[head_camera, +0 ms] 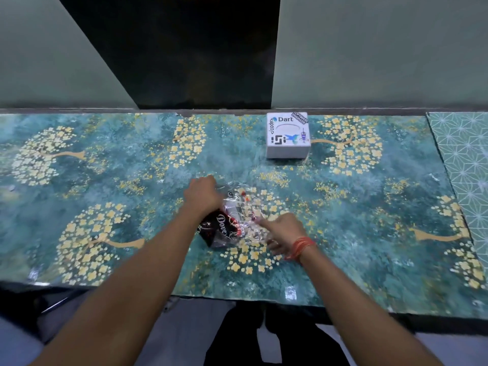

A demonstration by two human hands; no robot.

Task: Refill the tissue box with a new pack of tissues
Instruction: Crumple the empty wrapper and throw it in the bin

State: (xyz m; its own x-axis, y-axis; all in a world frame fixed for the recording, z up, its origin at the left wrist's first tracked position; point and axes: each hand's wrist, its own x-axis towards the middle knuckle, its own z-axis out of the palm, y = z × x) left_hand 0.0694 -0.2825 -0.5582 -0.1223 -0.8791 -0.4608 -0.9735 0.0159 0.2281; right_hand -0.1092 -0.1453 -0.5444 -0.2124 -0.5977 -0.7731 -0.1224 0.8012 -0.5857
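Observation:
A white cube tissue box covered in stickers stands at the back of the table, right of centre. A crinkled clear plastic tissue pack with a dark printed end lies in the middle of the table. My left hand is closed on the pack's upper left part. My right hand, with red threads round the wrist, rests on the pack's right edge, its fingers pressing on the plastic. Whether tissues are inside the wrapper is unclear.
The table has a teal cover printed with yellow flower trees. A pale green patterned mat lies at the right end. A dark panel and grey wall rise behind. The front edge is close to my body.

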